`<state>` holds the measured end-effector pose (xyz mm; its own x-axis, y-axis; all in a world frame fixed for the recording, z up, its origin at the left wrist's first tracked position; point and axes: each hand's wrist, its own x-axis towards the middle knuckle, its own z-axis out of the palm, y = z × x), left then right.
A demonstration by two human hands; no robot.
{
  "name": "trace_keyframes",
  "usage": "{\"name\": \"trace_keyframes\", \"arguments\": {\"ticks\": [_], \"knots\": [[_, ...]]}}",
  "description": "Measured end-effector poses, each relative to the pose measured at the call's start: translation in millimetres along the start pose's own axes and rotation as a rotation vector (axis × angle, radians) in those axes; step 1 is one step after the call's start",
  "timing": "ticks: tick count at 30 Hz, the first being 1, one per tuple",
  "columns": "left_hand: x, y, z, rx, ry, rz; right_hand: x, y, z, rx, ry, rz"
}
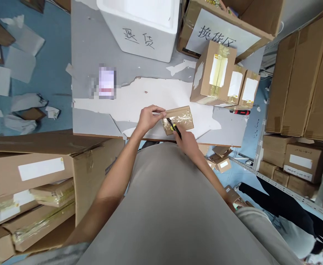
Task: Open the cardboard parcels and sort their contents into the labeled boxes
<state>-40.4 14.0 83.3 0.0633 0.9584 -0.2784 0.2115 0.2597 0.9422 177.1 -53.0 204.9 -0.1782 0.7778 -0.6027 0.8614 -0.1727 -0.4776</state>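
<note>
A small cardboard box (182, 117) wrapped in shiny clear tape lies near the front edge of the table. My left hand (149, 118) pinches its upper left corner between thumb and fingers. In my right hand (187, 140) is a black and yellow utility knife (174, 127), its tip resting on or just above the taped top near the left end. The fingers of my right hand wrap round the knife handle, and part of it is hidden.
Torn white paper (153, 94) covers the grey tabletop (86, 48). A white foam bin (150, 40) and an open carton (230, 33) stand at the back. Taped parcels (215, 73) sit right, beside a red-black tool (241, 112). A big carton (95, 162) of boxes is at left.
</note>
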Motion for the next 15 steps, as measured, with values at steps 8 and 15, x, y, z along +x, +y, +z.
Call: {"name": "trace_keyframes", "arguments": {"ticks": [8, 15], "knots": [[0, 1, 2.1, -0.013, 0.011, -0.02, 5, -30, 10, -0.212, -0.066, 0.074], [-2, 0, 6.8, -0.003, 0.061, -0.013, 7, -47, 12, -0.195, -0.068, 0.131]]}}
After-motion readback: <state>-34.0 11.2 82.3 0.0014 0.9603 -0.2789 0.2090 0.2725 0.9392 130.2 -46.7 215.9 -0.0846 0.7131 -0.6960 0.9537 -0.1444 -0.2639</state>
